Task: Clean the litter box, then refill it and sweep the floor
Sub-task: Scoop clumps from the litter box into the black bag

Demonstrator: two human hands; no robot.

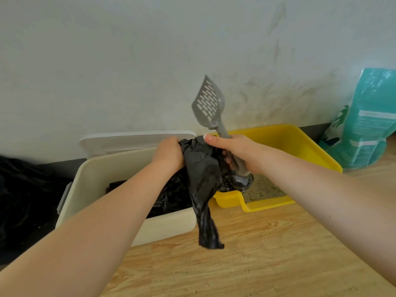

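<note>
A yellow litter box (300, 142) with sandy litter (263, 189) stands against the wall on the wooden floor. My right hand (235, 153) grips the handle of a grey slotted scoop (209, 102), which points up, and also pinches the edge of a black plastic bag (202, 179). My left hand (169, 154) grips the bag's other edge. The bag hangs between the hands, above the gap between a cream bin and the litter box. Its lower tail dangles over the floor.
The cream bin (96, 179), lined with black plastic, stands left of the litter box with its white lid (132, 140) leaning on the wall. A teal litter bag (368, 123) stands at the far right. Black plastic (23, 200) lies at the left. Litter crumbs dot the floor (267, 254).
</note>
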